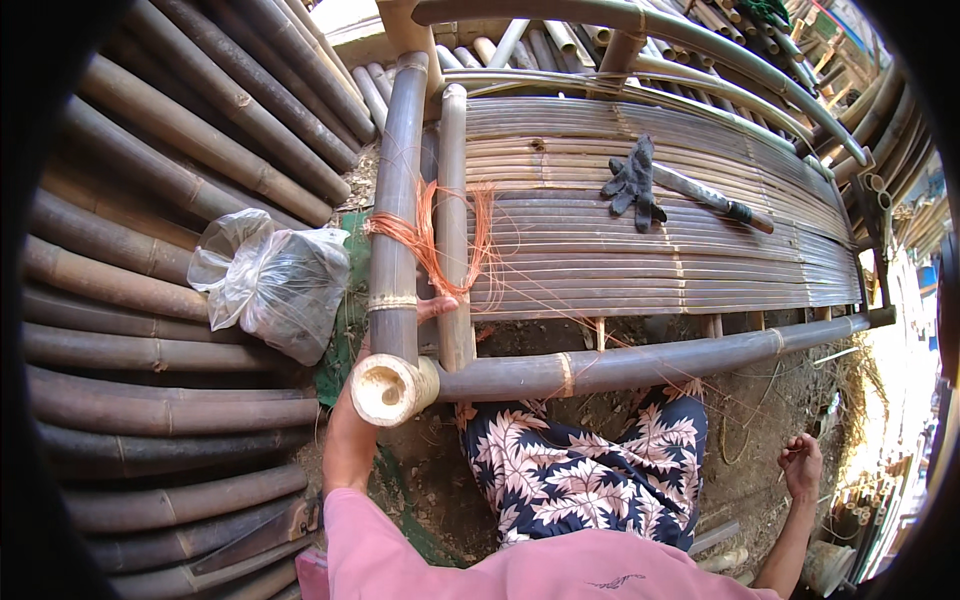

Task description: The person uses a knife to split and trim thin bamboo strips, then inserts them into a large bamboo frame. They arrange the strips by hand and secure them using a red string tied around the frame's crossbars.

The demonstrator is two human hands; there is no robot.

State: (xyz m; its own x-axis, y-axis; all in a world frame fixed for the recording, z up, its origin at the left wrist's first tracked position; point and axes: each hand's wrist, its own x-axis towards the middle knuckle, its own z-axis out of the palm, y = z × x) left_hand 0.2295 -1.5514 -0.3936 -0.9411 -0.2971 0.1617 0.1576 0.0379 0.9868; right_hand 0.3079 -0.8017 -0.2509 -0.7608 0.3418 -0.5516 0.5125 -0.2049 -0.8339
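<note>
A bamboo bench frame (640, 360) with a slatted seat (580, 240) stands before me. My left hand (437, 308) reaches behind the thick bamboo pole (393, 270) at the left end; its fingers show in the gap beside a thinner pole (454, 220), the rest hidden. Orange string (428, 240) is wound around the thick pole and hangs in a loose bundle over the thinner one. Low on the right, away from the bench, my right hand (802, 465) is closed with curled fingers. Thin orange strands trail toward it, but what it holds is too small to tell.
On the seat lie a dark glove (633, 185) and a long-bladed tool (705, 195). A tied plastic bag (275, 280) sits left of the bench, against many stacked bamboo poles (170, 350). The backrest rail (700, 45) curves along the far side.
</note>
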